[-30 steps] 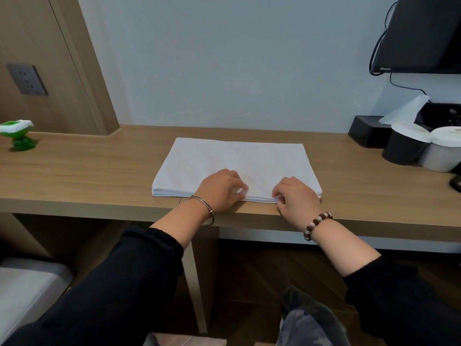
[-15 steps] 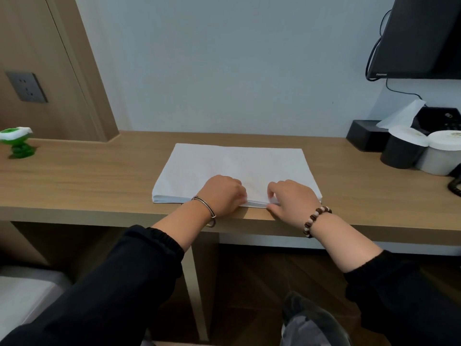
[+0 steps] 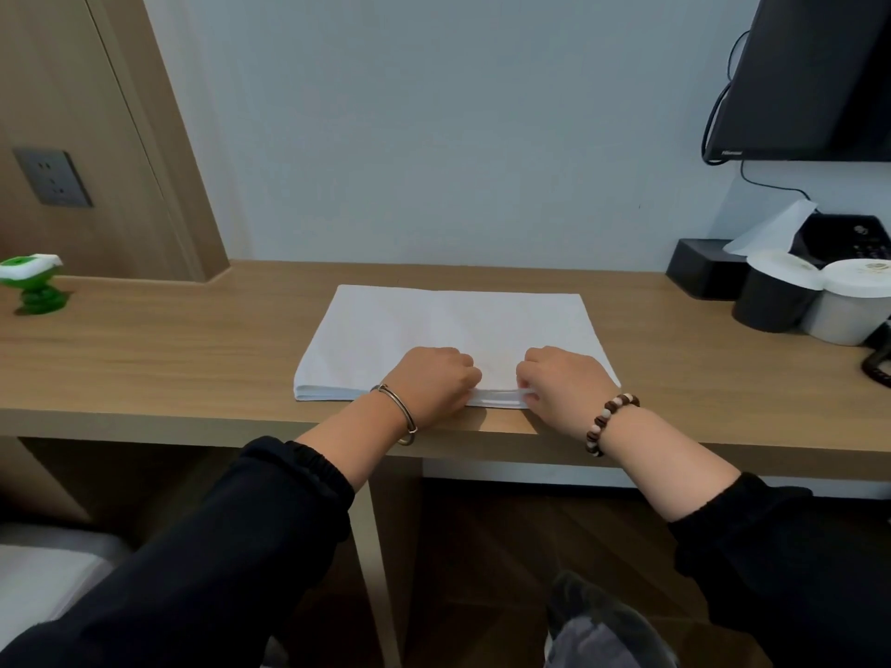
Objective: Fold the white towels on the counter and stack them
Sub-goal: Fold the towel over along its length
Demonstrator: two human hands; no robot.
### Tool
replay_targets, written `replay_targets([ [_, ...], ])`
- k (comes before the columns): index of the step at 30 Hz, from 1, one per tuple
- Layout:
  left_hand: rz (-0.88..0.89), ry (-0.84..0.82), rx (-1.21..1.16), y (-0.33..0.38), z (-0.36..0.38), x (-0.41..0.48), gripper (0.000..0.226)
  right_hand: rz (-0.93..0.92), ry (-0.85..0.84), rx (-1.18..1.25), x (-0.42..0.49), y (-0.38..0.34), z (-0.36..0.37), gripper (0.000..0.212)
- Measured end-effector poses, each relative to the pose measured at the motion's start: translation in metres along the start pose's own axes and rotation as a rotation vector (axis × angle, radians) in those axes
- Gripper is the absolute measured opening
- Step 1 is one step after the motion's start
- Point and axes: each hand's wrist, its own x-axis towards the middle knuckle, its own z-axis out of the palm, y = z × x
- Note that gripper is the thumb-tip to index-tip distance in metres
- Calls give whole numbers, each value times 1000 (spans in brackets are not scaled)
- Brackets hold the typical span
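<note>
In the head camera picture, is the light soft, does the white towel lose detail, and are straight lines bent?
Head view: soft, even light, only a faint shadow on the counter below the left hand and right hand; the white towel is bright and nearly featureless, yet its layered front edge shows; wide-angle distortion tilts the wood panel and black screen at the sides.

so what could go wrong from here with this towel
1. The left grip and right grip pinch the white towel only mid-edge; its outer corners are free, so layers may splay.
2. That edge lies near the counter front; a pull toward the body could drag it off.
</note>
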Motion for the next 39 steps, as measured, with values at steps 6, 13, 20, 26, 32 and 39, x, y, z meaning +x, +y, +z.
replay_targets([
  [6,123,266,13,2,-9,-9,29,-26,172,-116,-5,-1,-6,8],
  [13,68,102,-55,5,14,-6,17,-132,183,-111,-19,-7,3,34],
  [20,-81,157,-226,11,18,-2,28,-88,211,-74,-20,-16,4,36],
  [26,-387,57,-333,22,21,20,31,3,113,30,-22,-4,20,18],
  [32,-377,-12,-287,19,24,24,40,308,62,90,-29,18,9,17],
  [39,-385,-28,-240,20,24,26,39,363,41,82,-30,26,1,18],
])
